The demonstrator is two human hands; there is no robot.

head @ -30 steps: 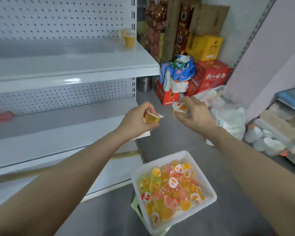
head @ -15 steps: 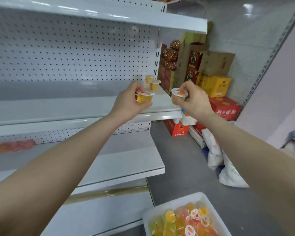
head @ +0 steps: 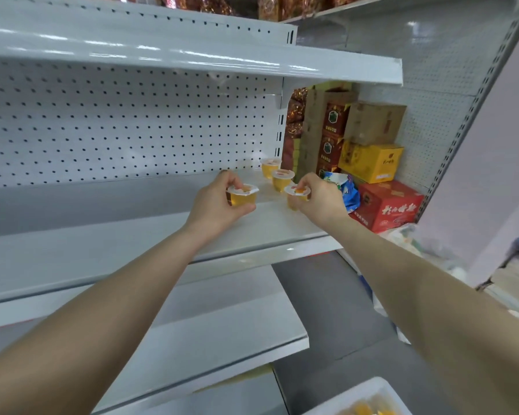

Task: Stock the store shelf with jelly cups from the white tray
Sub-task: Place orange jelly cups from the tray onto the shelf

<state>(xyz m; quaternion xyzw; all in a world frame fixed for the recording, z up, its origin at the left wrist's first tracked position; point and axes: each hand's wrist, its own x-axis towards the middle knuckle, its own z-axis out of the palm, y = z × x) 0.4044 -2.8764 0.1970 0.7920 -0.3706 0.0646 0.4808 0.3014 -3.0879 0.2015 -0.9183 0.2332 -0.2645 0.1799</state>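
- Two cups already stood upright on the middle shelf near its back right corner: the rear jelly cup, and the front jelly cup just ahead of it. These counted as stocked.
- The left hand pinched a third jelly cup between thumb and curled fingers. The cup was lid up and sat above the shelf, to the left of the standing pair.
- The right hand gripped a fourth jelly cup with its fingers curled over the rim. This cup was just in front of the front jelly cup, near the shelf's right edge. Whether its base touched the shelf could not be determined.
- Only a corner of the white tray showed, at the bottom edge of the view. It held yellow cups, and their number was not visible.
- Assessment: the task was at an early stage, with two cups placed, two in hand and more left in the tray.
- The upper shelf overhung the work area, and a perforated back panel closed the rear.
- A yellow box, a red box and a blue-and-white bag lay beyond the shelf's right end.
- No object lay between the hands and the shelf surface. The standing pair was close to the right hand and was judged liable to be knocked.
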